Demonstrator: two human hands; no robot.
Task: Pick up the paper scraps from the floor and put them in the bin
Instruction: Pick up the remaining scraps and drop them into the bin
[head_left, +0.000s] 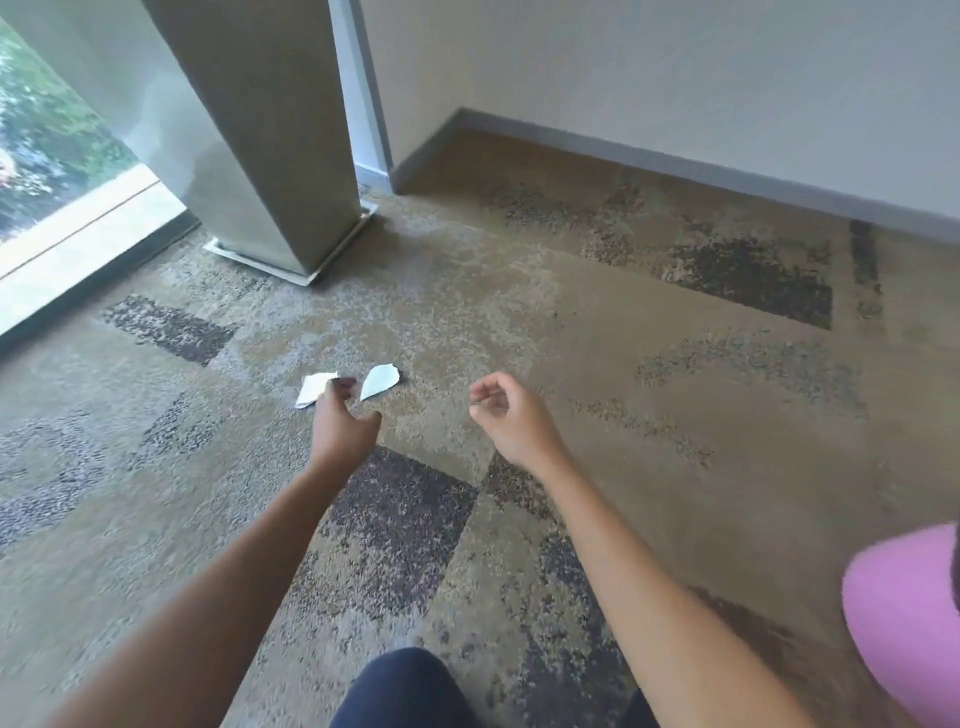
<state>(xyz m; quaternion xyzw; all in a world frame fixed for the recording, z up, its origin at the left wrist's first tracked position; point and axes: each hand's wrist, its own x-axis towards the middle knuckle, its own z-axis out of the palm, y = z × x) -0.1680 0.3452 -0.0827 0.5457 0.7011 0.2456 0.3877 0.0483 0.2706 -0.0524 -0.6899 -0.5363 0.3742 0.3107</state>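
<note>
Patterned carpet (597, 322) in tan and dark patches covered the floor, running to a pale wall with a grey skirting and, on the left, a window beside a tall tapered planter (270, 156) on a flat tray. Two white paper scraps lay near each other on the carpet: the left scrap (313, 388) and the right scrap (381, 381), a leaf-shaped piece just beyond the reaching fingers.

The left hand (343, 423) hung over them, its grip narrow, thumb and fingers spread a little and holding nothing; its fingertips overlapped the edge of the left scrap in view, though contact could not be confirmed. The right hand (506, 415) hovered well apart to the right, fingers loosely curled, grip empty. No bin showed in view; a pink rounded shape (909, 613) sat at the lower right edge, its nature unclear.

The step looked like the first pickup. Thin paper on pile would lift best with a pinch at a raised edge or corner, fingertips pressing slightly into the carpet. Taking both scraps in one hand, or one per hand, would likely save a reach.
</note>
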